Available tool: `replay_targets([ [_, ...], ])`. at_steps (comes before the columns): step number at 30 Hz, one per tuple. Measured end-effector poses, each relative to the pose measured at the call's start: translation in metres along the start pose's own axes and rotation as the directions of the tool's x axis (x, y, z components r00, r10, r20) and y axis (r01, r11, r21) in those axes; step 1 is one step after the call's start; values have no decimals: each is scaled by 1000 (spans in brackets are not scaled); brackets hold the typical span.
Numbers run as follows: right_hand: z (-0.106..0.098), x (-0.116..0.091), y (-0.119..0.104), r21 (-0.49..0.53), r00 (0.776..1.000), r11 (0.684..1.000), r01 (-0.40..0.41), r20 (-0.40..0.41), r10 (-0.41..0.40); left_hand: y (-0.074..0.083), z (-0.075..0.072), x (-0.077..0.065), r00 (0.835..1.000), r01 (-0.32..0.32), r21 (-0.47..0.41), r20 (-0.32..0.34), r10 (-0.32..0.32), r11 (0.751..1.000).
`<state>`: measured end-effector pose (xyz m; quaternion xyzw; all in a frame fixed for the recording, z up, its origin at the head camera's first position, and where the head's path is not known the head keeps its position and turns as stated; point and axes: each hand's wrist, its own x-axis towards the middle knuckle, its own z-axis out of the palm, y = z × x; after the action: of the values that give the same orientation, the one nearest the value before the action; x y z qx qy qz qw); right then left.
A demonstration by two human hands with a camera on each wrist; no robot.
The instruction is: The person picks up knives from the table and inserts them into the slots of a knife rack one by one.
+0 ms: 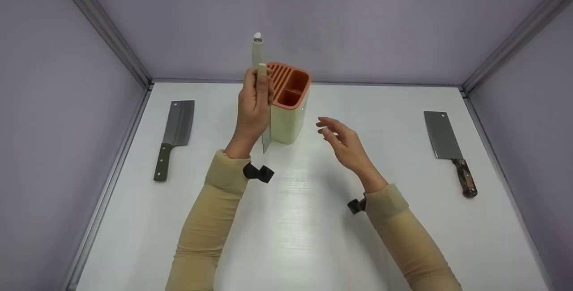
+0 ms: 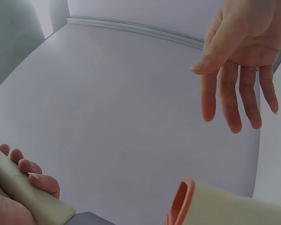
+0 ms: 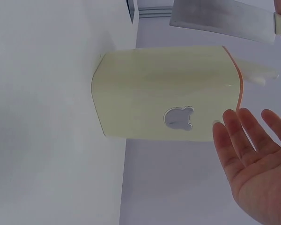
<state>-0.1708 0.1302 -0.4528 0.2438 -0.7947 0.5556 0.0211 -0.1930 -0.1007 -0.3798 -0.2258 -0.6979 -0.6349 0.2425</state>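
My left hand (image 1: 253,105) grips the pale green handle of a cleaver (image 3: 220,21), its blade hanging down and seen nearly edge-on in the head view. It is held just left of a pale green knife block (image 1: 284,125) with an orange slotted top and two larger compartments. Another pale handle (image 1: 257,51) rises at the block's back left, its lower part hidden by the block and hand. To the right of the block, my right hand (image 1: 347,145) hovers with relaxed fingers, holding nothing. In the right wrist view, a bear-shaped window shows on the block's side.
On the white table (image 1: 291,219), a cleaver with a dark green handle (image 1: 162,163) lies at the left. Another cleaver with a mottled brown handle (image 1: 465,178) lies at the right. Grey-lilac walls (image 1: 335,22) enclose the back and both sides.
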Motion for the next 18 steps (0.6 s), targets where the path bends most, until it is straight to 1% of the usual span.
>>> replay_targets([
  [7,-1,10,-8,-2,1000,1000,14,18,-14,11,-4,19,999,-35,10,11,35,999],
  [12,-3,16,-12,10,999,999,34,25,-34,25,-6,33,998,-68,11,17,68,998],
  [18,-6,23,-17,19,999,999,44,27,-45,41,-8,55,994,-112,-20,5,113,993],
])
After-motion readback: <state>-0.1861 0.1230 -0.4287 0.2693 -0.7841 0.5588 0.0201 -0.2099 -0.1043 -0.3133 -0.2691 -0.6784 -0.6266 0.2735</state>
